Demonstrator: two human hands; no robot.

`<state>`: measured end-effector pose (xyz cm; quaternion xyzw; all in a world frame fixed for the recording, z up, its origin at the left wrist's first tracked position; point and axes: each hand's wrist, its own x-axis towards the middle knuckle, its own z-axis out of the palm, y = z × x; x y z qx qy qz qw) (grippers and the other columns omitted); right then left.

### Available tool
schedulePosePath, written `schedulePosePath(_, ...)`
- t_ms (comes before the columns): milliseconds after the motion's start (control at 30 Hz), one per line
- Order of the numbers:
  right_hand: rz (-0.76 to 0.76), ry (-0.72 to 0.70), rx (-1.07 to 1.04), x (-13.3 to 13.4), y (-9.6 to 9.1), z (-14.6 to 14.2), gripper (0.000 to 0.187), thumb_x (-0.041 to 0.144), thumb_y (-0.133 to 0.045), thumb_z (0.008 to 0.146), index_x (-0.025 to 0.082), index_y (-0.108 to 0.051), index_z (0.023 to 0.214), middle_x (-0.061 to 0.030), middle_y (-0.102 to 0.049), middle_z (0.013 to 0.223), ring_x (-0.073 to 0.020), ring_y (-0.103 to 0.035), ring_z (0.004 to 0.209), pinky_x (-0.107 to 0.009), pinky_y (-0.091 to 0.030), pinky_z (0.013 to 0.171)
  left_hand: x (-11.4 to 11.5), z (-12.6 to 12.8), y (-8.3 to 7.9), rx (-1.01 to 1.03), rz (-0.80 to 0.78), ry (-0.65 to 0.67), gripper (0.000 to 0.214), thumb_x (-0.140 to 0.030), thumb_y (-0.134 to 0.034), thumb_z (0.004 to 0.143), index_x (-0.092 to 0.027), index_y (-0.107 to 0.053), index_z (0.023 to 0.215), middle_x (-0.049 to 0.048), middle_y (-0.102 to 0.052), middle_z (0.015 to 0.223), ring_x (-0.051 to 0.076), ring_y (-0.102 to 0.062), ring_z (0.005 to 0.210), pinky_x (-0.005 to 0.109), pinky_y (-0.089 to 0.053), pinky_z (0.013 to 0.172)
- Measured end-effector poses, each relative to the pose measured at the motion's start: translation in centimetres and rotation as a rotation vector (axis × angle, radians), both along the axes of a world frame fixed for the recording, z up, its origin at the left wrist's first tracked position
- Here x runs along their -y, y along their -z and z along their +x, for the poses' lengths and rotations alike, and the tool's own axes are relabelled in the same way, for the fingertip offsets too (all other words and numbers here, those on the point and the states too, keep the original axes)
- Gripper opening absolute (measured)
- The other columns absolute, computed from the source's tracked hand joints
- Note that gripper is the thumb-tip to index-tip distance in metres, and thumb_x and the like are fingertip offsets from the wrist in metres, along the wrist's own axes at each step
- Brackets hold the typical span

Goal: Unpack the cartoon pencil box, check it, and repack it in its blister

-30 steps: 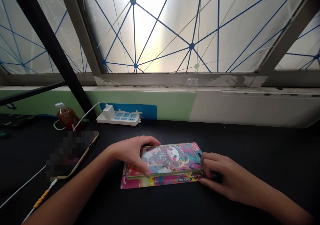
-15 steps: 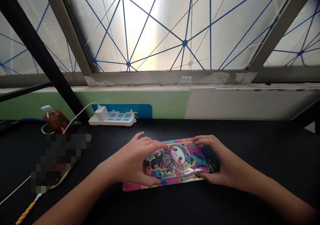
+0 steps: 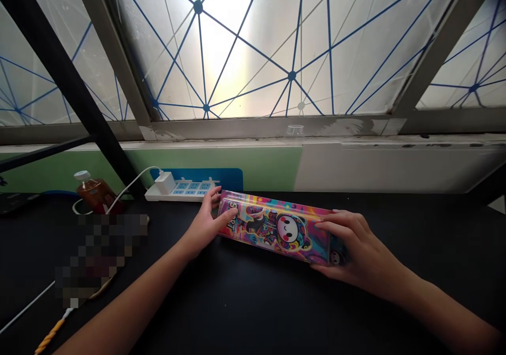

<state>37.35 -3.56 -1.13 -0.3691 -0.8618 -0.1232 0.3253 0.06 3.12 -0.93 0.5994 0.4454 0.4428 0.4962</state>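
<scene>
Black tabletop [image 3: 253,307] runs under a long, glossy, rainbow-printed pencil box [image 3: 274,229], held aslant between both hands. Beyond the box's left end sit a white plastic power strip [image 3: 177,191] and a capped plastic bottle of amber liquid [image 3: 95,194]. The left hand [image 3: 207,223] has its fingers [image 3: 227,215] closed on the box's left end; the right hand [image 3: 361,249] grips the right end, its fingers [image 3: 336,227] curled over the top.

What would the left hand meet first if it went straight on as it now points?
Probably the white power strip: the left hand, at the end of the pencil box, points toward it. Depth is unclear, so it could pass beside the strip.
</scene>
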Motion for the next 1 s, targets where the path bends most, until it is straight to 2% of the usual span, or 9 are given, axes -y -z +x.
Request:
schedulePosePath(133,0.021,0.012,0.009,-0.1,0.0,0.7,0.084,0.057,-0.087,0.080,0.033,-0.049,0.151,-0.0115,-0.064,0.132,-0.0374,-0.060,0.124,-0.054,-0.053,0.107,0.2,0.2,-0.5,0.108,-0.102,0.109,0.077,-0.055,-0.090,0.082,-0.019,-0.053,0.139,0.0175,-0.074,0.131,0.040,-0.072,0.122,0.053,-0.060,0.102)
schedulePosePath(200,-0.046,0.060,-0.075,-0.4,0.1,1.4,0.092,0.069,-0.083,0.078,0.030,-0.048,0.153,-0.0137,-0.061,0.136,-0.0394,-0.060,0.126,-0.054,-0.055,0.105,0.4,0.2,-0.9,0.140,-0.105,0.133,0.069,-0.051,-0.094,0.079,-0.019,-0.059,0.129,0.0155,-0.076,0.126,0.039,-0.073,0.122,0.051,-0.062,0.101)
schedulePosePath(300,-0.165,0.235,-0.286,-1.1,-0.1,2.0,0.084,0.072,-0.075,0.084,0.026,-0.049,0.149,-0.0165,-0.059,0.140,-0.0396,-0.065,0.124,-0.051,-0.060,0.098,0.7,0.2,-1.2,0.168,-0.081,0.160,0.064,-0.045,-0.096,0.078,-0.020,-0.061,0.125,0.0131,-0.076,0.126,0.036,-0.072,0.123,0.048,-0.061,0.101)
schedulePosePath(400,-0.350,0.334,-0.405,-1.5,-0.5,1.9,0.077,0.072,-0.075,0.082,0.026,-0.054,0.140,-0.0139,-0.071,0.129,-0.0359,-0.075,0.108,-0.046,-0.065,0.085,0.8,0.1,-0.9,0.165,-0.044,0.193,0.062,-0.040,-0.099,0.075,-0.023,-0.059,0.120,0.0091,-0.075,0.126,0.033,-0.072,0.122,0.044,-0.060,0.101)
schedulePosePath(533,-0.385,0.286,-0.436,-1.1,-1.2,1.2,0.059,0.070,-0.080,0.078,0.026,-0.065,0.114,-0.0069,-0.080,0.099,-0.0307,-0.079,0.088,-0.039,-0.066,0.072,0.6,-0.5,-0.6,0.097,-0.018,0.260,0.055,-0.045,-0.097,0.077,-0.023,-0.061,0.113,0.0060,-0.076,0.117,0.031,-0.073,0.117,0.041,-0.058,0.099)
schedulePosePath(667,-0.341,0.115,-0.319,-0.7,-1.8,0.8,0.040,0.062,-0.082,0.083,0.026,-0.072,0.098,-0.0050,-0.080,0.092,-0.0262,-0.078,0.080,-0.034,-0.064,0.068,0.1,-1.5,-1.1,-0.017,-0.013,0.395,0.067,-0.075,-0.078,0.084,-0.018,-0.073,0.119,0.0148,-0.074,0.132,0.038,-0.070,0.124,0.048,-0.055,0.105)
schedulePosePath(733,-0.315,0.054,-0.247,-0.7,-1.9,1.1,0.034,0.056,-0.083,0.085,0.027,-0.075,0.100,-0.0050,-0.081,0.095,-0.0253,-0.078,0.082,-0.033,-0.064,0.069,-0.1,-1.9,-1.3,-0.075,0.000,0.432,0.072,-0.081,-0.063,0.092,-0.018,-0.074,0.126,0.0157,-0.070,0.142,0.039,-0.066,0.131,0.050,-0.052,0.110)
schedulePosePath(800,-0.281,0.039,-0.189,-0.8,-1.9,1.6,0.033,0.052,-0.084,0.085,0.028,-0.078,0.106,-0.0046,-0.083,0.101,-0.0254,-0.080,0.085,-0.033,-0.066,0.072,-0.2,-2.2,-1.5,-0.143,0.010,0.451,0.064,-0.073,-0.057,0.100,-0.021,-0.072,0.135,0.0136,-0.067,0.148,0.037,-0.063,0.135,0.050,-0.049,0.114)
schedulePosePath(1000,-0.227,0.005,-0.025,-0.9,-1.7,3.7,0.046,0.044,-0.087,0.083,0.034,-0.078,0.127,-0.0026,-0.085,0.112,-0.0253,-0.082,0.093,-0.035,-0.069,0.079,-0.1,-2.5,-2.5,-0.412,0.073,0.561,0.058,-0.059,-0.070,0.095,-0.027,-0.067,0.143,0.0082,-0.059,0.158,0.036,-0.054,0.145,0.048,-0.042,0.122)
